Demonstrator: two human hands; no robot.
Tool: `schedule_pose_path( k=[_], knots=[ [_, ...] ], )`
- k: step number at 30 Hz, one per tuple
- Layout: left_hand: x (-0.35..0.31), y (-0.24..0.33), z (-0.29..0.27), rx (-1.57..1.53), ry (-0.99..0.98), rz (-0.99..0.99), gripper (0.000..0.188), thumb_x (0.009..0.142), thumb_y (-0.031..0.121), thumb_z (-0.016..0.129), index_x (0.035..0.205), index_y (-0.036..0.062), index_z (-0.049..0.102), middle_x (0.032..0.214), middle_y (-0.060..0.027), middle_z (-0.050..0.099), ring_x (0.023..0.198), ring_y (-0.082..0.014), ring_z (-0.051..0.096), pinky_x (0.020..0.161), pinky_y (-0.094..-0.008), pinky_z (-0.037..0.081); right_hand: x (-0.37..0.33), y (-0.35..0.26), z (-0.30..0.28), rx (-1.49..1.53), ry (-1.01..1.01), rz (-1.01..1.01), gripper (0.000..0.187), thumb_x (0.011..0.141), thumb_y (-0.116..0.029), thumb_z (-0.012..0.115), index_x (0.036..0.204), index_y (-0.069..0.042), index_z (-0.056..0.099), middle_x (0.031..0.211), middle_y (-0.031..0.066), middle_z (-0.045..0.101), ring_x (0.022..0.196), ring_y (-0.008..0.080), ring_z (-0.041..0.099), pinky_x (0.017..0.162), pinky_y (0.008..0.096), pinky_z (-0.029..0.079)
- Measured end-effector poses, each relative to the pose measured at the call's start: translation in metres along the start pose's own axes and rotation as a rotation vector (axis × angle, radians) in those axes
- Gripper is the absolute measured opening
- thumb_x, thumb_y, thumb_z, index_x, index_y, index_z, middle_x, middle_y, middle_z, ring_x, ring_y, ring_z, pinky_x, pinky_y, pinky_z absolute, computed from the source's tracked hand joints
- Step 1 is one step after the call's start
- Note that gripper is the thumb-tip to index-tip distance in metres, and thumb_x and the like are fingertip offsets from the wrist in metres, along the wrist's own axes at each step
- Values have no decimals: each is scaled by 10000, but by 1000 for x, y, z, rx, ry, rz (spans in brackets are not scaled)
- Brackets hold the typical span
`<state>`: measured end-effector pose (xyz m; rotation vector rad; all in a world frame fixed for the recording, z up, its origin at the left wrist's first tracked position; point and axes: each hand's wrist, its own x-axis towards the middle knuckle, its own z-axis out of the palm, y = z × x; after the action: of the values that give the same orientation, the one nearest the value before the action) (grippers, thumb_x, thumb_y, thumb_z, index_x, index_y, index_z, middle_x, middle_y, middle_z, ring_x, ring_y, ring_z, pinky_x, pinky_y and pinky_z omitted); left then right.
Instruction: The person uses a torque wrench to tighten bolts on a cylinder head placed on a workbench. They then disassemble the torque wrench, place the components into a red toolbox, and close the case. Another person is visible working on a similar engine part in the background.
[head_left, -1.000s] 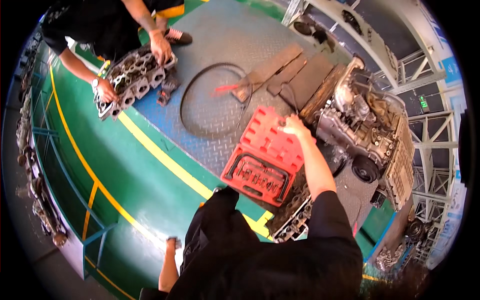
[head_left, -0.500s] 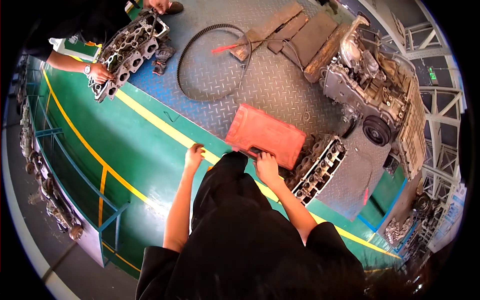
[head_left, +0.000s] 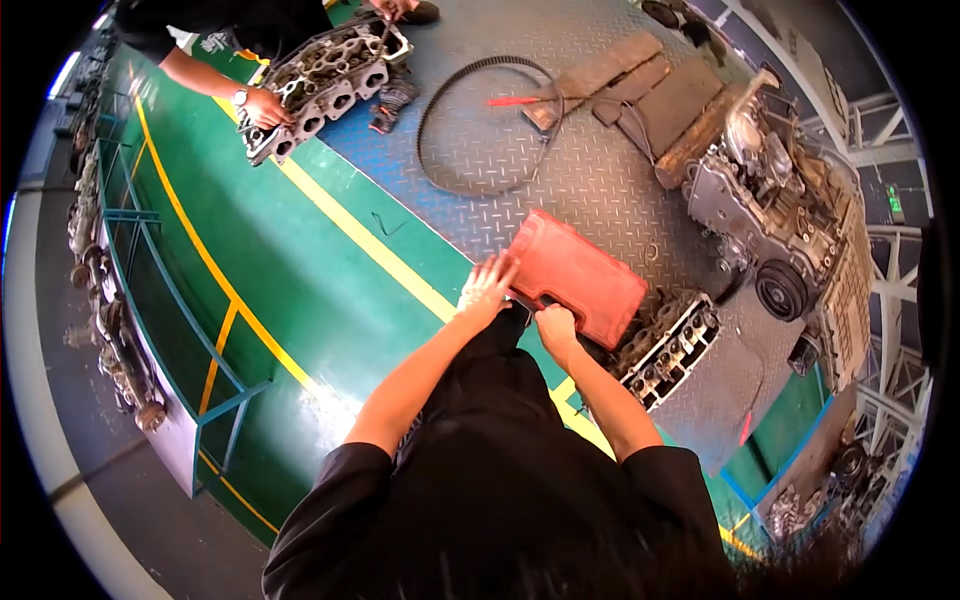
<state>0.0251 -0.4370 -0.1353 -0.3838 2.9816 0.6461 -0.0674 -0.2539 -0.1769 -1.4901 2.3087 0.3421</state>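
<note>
A closed red plastic case [head_left: 580, 275] lies on the grey tread-plate platform, near its edge. At the case's near left corner is my left hand [head_left: 488, 288], fingers stretched out and slightly apart, the fingertips at its side. My right hand [head_left: 556, 326] is closed at the handle cut-out in the near side of the case, its fingers curled round the grip. Just right of the case sits a cylinder head [head_left: 672, 350] with a row of valve openings.
A co-worker's hand [head_left: 268, 107] rests on another cylinder head [head_left: 325, 85] at the far left. A toothed belt [head_left: 420, 130], wooden boards [head_left: 660, 105] and an engine [head_left: 770, 210] lie on the platform [head_left: 600, 195]. Blue railing [head_left: 180, 300] borders the green floor at left.
My left hand has moved from over the floor to the right, onto the case's left corner, and its fingers have opened out. My right hand has closed at the handle. The view has shifted.
</note>
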Motion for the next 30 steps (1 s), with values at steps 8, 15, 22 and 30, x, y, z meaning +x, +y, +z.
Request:
schedule_pose_path(
  k=[8,15,22,30],
  knots=[
    [34,-16,24,412,-31,300,675,872,183,560,1498,69,336,1574,-204,279,1458,-340,288,1165,-488,284,5,3,-14,-35,-91,-31,162,810,-318,708,838,-169,762,853,54,737,827,219,726,686,363,576],
    [28,-9,38,545,70,429,380,885,253,521,1214,63,536,1349,-272,497,1308,-428,450,1074,-564,351,7,6,-5,82,-37,-68,167,834,-169,598,797,-121,754,803,99,728,773,273,728,690,414,581],
    [38,-23,40,452,1,444,437,890,248,529,1294,86,495,1391,-239,463,1348,-409,406,1057,-598,352,11,9,-12,113,-74,-4,146,818,-141,618,820,-122,762,829,91,737,818,252,728,700,410,576],
    [37,59,32,333,-100,460,503,884,221,517,1348,27,506,1395,-176,487,1319,-340,437,1113,-481,321,-21,28,-17,535,95,292,181,776,-174,614,771,-27,719,829,217,693,796,382,694,702,491,552]
  ],
)
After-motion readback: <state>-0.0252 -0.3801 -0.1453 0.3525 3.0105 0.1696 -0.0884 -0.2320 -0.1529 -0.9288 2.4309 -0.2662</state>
